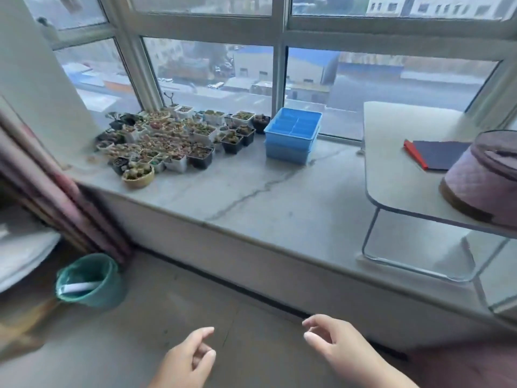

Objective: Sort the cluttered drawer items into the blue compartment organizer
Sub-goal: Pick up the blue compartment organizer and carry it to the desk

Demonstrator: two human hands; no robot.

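Both hands' fingers (208, 352) loosely curled — empty

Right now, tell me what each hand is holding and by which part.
Nothing is held. The left hand and right hand hang loosely curled above the floor, well short of the blue organizer on the windowsill.

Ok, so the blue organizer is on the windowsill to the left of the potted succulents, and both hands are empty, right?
Not quite. In the head view the blue organizer sits to the right of the potted succulents, not the left. It is on the windowsill, and the left hand and right hand hold nothing.
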